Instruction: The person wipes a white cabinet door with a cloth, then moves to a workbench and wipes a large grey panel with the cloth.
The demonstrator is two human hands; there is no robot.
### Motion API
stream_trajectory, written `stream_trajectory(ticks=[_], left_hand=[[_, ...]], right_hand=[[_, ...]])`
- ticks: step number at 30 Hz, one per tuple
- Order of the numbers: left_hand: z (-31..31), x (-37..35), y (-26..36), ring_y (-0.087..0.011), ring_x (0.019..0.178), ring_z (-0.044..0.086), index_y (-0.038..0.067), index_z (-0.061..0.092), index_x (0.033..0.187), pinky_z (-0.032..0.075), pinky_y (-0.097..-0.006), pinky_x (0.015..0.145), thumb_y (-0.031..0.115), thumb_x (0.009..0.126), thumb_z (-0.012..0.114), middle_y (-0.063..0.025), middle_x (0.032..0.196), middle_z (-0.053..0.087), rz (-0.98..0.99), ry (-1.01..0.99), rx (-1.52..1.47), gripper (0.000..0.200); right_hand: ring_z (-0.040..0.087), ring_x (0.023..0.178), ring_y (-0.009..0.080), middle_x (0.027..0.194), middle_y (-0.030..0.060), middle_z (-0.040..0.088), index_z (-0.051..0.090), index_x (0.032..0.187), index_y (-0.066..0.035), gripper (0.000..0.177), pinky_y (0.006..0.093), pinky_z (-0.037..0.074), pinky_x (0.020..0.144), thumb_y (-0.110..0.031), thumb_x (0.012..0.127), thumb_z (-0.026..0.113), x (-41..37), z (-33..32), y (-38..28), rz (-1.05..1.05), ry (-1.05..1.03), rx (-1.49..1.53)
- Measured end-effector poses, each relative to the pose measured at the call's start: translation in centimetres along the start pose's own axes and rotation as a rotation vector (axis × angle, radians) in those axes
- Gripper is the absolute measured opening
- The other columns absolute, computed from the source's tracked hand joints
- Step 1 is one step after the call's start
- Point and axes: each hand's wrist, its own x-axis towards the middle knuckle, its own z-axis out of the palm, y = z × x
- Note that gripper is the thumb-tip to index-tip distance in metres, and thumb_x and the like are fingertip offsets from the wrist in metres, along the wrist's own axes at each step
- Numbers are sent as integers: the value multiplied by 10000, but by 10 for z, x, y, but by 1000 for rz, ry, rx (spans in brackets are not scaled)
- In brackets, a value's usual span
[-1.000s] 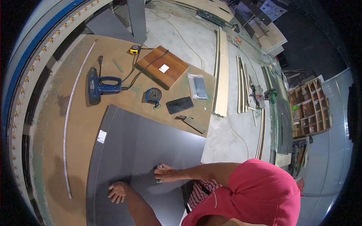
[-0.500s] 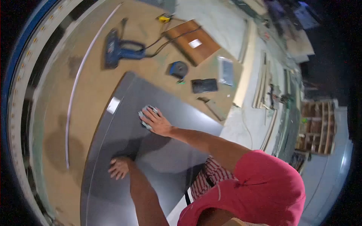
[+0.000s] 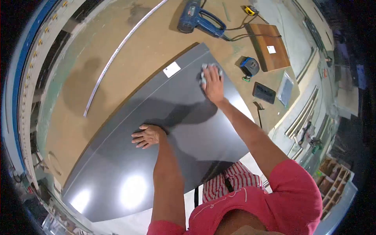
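A large dark grey panel point(image 3: 188, 145) with a glossy surface lies on the tan worktable. My left hand point(image 3: 149, 136) rests on it, fingers spread and palm down, holding nothing. Near the panel's far right end, my right hand point(image 3: 214, 84) presses a crumpled grey-and-white cloth point(image 3: 204, 74) against the surface, with its fingers over it. A white label point(image 3: 171, 69) sticks to the panel near its far edge, beside a thin line running along that edge.
Beyond the panel lie a blue heat gun point(image 3: 203, 19), a brown wooden board point(image 3: 270, 49), a tape measure point(image 3: 250, 66), a black phone point(image 3: 264, 93) and a plastic packet point(image 3: 285, 91). A long white strip point(image 3: 117, 53) crosses the worktable point(image 3: 129, 84).
My head view has turned, so the panel and tools appear shifted. My right hand has moved with the cloth toward the panel's far right corner. My left hand remains flat on the panel.
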Motion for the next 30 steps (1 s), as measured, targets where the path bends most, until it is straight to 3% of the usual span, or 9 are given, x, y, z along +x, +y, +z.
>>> stream_trajectory(ticks=[7, 12, 14, 17, 18, 19, 20, 21, 30], left_hand=[[16, 11, -7, -426, 1388, 164, 125, 238, 1469, 189, -589, 1076, 449, 952, 322, -174, 1526, 182, 77, 78, -97, 616], [15, 10, -6, -423, 1395, 144, 112, 227, 1472, 162, -586, 1088, 454, 957, 304, -169, 1530, 171, 81, 64, -89, 623], [11, 11, -5, -413, 1402, 127, 113, 207, 1478, 150, -572, 1098, 457, 957, 280, -159, 1538, 148, 68, 27, -49, 629], [8, 10, -5, -402, 1409, 103, 115, 188, 1485, 137, -557, 1110, 460, 957, 258, -149, 1546, 121, 55, -20, -35, 634], [6, 10, -4, -401, 1410, 97, 116, 187, 1485, 136, -556, 1111, 459, 957, 259, -150, 1547, 118, 65, -29, -67, 633], [1, 10, -3, -399, 1411, 91, 117, 188, 1484, 132, -553, 1115, 456, 959, 266, -149, 1547, 110, 57, -62, -97, 630], [0, 10, -4, -399, 1411, 91, 117, 188, 1484, 132, -553, 1115, 456, 959, 266, -149, 1547, 110, 40, -62, -89, 630], [0, 11, -4, -401, 1411, 87, 116, 188, 1484, 129, -552, 1116, 449, 959, 267, -148, 1548, 107, 48, -68, -93, 626], [5, 13, -2, -427, 1398, 123, 105, 203, 1477, 135, -555, 1117, 427, 948, 305, -165, 1538, 128, 72, -35, -71, 628]], right_hand=[[284, 1356, 347, 1461, 212, 281, 357, 1389, -36, 765, 546, 235, 1074, -319, 750, 668, 23, 32, -110, 256, 87, -26], [369, 1307, 334, 1380, 166, 406, 424, 1335, -90, 560, 526, 279, 1062, -184, 807, 585, -60, 49, -163, -374, -14, 84], [470, 1216, 307, 1268, 122, 520, 540, 1201, -129, 388, 503, 343, 1009, -131, 813, 550, -72, 42, -155, -655, -154, 600], [545, 1013, 273, 1040, 93, 619, 660, 944, -74, 213, 391, 400, 910, -220, 889, 516, -29, 10, -120, 139, -658, 1042], [548, 982, 269, 1035, 98, 615, 667, 917, -65, 282, 365, 406, 884, -294, 910, 502, -32, 40, -93, -95, -129, 960], [526, 1029, 324, 1033, 119, 606, 624, 1052, -94, 262, 416, 395, 908, -40, 816, 524, -15, 21, -75, -161, 64, 748], [500, 1065, 333, 1088, 146, 580, 604, 1100, -80, 340, 412, 384, 913, 9, 780, 531, 0, 30, -58, 270, 48, 988], [489, 1063, 352, 1125, 166, 549, 576, 1151, -72, 405, 416, 378, 928, 42, 765, 529, 25, 5, -37, -108, 222, 376], [251, 1364, 357, 1439, 138, 321, 399, 1354, -76, 588, 554, 234, 1066, -105, 807, 611, 90, 38, -59, -64, 214, 59]])
